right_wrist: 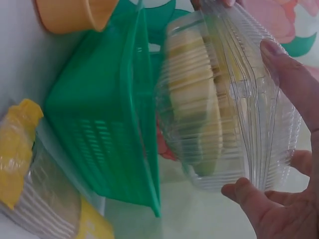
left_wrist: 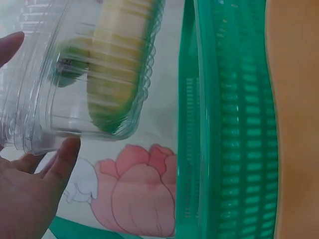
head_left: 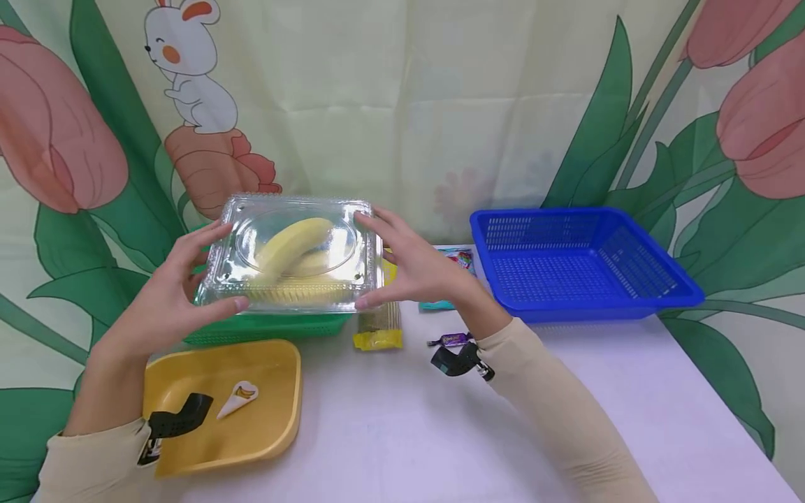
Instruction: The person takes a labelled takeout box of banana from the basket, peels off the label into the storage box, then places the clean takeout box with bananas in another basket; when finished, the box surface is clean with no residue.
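A clear plastic clamshell box (head_left: 295, 255) with bananas (head_left: 292, 244) inside is held up, its lid facing the head camera. On its left end, my left hand (head_left: 160, 300) grips it with the thumb at the near edge and fingers at the far side. My right hand (head_left: 421, 265) holds the opposite end, thumb near the front corner and fingers over the lid's edge. Beneath and behind the box stands a green basket (head_left: 283, 327), largely hidden in the head view. The right wrist view shows the box (right_wrist: 199, 109) over the open side of that basket (right_wrist: 89, 89).
A yellow tray (head_left: 270, 426) with a small banana-picture card (head_left: 242, 395) sits front left. A blue basket (head_left: 591, 307) stands at the right. Between them lie a yellow-ended packet (head_left: 380, 318), a teal packet (head_left: 434, 306) and a purple-wrapped candy (head_left: 454, 340). A printed curtain (head_left: 409, 105) hangs behind.
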{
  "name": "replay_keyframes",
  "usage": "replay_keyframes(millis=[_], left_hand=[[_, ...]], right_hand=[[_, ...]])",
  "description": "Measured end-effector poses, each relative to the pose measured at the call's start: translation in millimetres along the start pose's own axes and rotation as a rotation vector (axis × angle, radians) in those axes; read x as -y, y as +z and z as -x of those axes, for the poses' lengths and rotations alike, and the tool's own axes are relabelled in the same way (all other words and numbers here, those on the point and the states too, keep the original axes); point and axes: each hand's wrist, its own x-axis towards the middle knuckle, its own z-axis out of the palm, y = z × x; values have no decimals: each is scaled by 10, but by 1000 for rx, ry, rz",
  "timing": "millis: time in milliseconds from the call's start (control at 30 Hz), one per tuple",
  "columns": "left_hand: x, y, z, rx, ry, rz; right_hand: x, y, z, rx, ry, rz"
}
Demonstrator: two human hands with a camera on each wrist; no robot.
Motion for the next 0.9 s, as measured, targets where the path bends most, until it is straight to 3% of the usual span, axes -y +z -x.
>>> replay_keyframes(millis=[367, 600, 900], left_hand=[[254, -249, -98, 25, -163, -78], [464, -385, -44, 67, -233, -58], [598, -356, -17, 204, -281, -130]], right_hand=[[-128, 232, -436, 7, 49, -62], [-135, 406, -624, 72, 74, -66], [-149, 519, -687, 159, 126, 131]])
